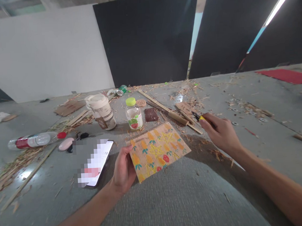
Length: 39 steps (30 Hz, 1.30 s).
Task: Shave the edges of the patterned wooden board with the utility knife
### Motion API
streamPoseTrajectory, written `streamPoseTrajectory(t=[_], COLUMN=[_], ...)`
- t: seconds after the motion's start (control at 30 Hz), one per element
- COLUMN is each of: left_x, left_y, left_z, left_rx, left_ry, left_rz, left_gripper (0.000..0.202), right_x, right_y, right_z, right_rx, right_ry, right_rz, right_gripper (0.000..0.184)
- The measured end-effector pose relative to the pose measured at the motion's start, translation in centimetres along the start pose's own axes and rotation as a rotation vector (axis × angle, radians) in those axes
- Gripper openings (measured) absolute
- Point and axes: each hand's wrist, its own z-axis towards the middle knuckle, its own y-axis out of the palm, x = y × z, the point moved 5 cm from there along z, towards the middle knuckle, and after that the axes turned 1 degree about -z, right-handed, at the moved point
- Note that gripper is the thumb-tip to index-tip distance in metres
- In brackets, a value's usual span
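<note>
My left hand [123,170] is closed on the left edge of a flat wooden board [159,151], thumb on top. Its face carries painted or drawn yellow stars, orange shapes with green leaves and small red shapes. The board is tilted toward me above the grey surface. To its right, my right hand [219,129] is wrapped round a small yellow-and-black hand tool [198,117], whose dark tip points left; the fingers hide most of it, so its exact kind is unclear. Tool and board are apart. Beyond the board stands a lime-lidded clear jar [134,115].
A paper cup [101,112] stands beside the jar. Left lie a phone [100,163], a plastic bottle [38,140] and a pink oval object [66,144]. Bamboo sticks [166,109], shavings and metal washers [262,120] litter the surface. Black panels [149,39] rise behind.
</note>
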Motion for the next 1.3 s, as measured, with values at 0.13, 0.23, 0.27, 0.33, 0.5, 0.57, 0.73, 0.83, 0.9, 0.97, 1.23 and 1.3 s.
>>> streamPoseTrajectory(t=[0.13,0.23,0.27,0.33,0.5,0.57,0.73,0.83,0.9,0.97,1.23,1.3], left_x=[-0.04,-0.04,-0.05,-0.05,0.05,0.05,-0.01,0.01,0.03,0.04,-0.19,0.3], left_y=[0.17,0.03,-0.02,-0.03,0.04,0.02,-0.11,-0.12,-0.12,-0.14,-0.72,-0.8], left_z=[0.06,0.03,0.02,-0.02,-0.05,-0.04,-0.01,-0.02,-0.02,0.01,-0.14,-0.57], left_rx=[-0.038,0.0,0.013,0.026,0.034,0.037,0.04,0.042,0.052,0.064,0.096,0.12], left_ry=[-0.007,-0.002,-0.002,-0.002,0.002,0.0,-0.008,-0.007,-0.007,-0.013,-0.003,0.057], left_rz=[0.012,0.018,0.019,0.019,0.028,0.028,0.027,0.032,0.028,0.02,0.1,0.249], left_gripper=[0.063,0.062,0.062,0.063,0.06,0.059,0.058,0.059,0.059,0.06,0.058,0.052], right_x=[-0.1,-0.01,0.04,0.14,0.16,0.16,0.23,0.21,0.19,0.2,0.06,-0.12], right_y=[-0.03,0.0,0.01,0.04,-0.02,-0.04,-0.04,-0.04,-0.05,-0.02,-0.04,0.13], right_z=[0.01,-0.02,-0.03,-0.05,-0.06,-0.06,-0.1,-0.08,-0.06,-0.06,0.04,0.07], right_rx=[-0.007,-0.007,-0.007,-0.009,-0.009,-0.01,-0.006,-0.004,0.001,0.0,-0.042,-0.113], right_ry=[0.0,0.0,0.002,0.01,0.007,0.004,0.002,-0.001,-0.005,-0.004,0.026,0.048], right_rz=[0.001,0.008,0.012,0.015,0.006,0.002,0.004,0.003,0.001,0.0,0.048,0.142], right_gripper=[0.033,0.034,0.034,0.034,0.035,0.034,0.035,0.034,0.034,0.033,0.036,0.035])
